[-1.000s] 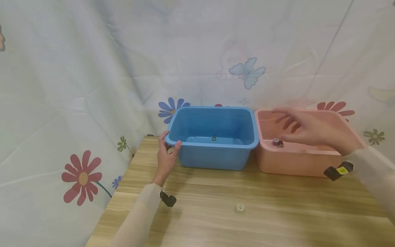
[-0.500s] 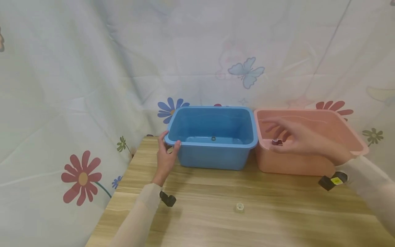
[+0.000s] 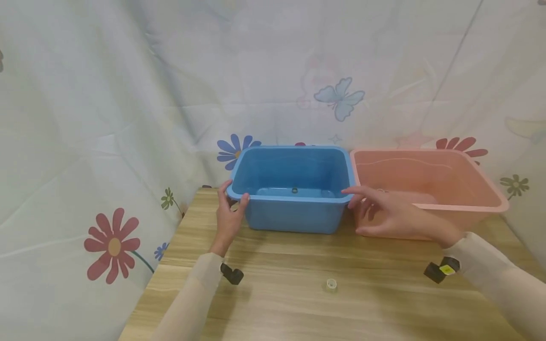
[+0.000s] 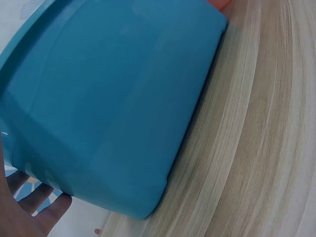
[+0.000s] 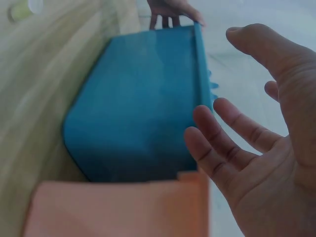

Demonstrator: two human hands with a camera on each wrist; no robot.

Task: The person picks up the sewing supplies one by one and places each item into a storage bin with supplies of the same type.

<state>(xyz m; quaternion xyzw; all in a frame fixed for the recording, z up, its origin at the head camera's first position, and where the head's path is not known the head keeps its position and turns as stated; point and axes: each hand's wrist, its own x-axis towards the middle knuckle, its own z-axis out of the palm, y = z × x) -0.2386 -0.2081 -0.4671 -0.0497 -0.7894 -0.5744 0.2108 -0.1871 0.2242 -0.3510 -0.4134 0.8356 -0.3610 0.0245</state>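
A blue plastic bin [image 3: 294, 213] stands on the wooden table, with a small round greenish piece [image 3: 295, 190] on its floor. My left hand [image 3: 229, 215] grips its front left corner, thumb over the front rim and fingers along the side wall [image 4: 54, 207]. At the front right corner hovers my right hand [image 3: 390, 213], fingers spread, nothing between thumb and fingertips. Its fingertips overlap the blue rim in the head view. Behind it is a pink bin [image 3: 465, 208], where small dark and white pieces are mostly hidden by the hand.
A small pale ring-shaped cap [image 3: 331, 284] lies on the table [image 3: 277, 308] in front of the bins. The two bins stand side by side, rims close together. A flower-print curtain [image 3: 273, 71] hangs right behind them and along the left table edge.
My right hand has moved left and toward me, from over the pink bin to the blue bin's right corner. My left hand has stayed at its corner.
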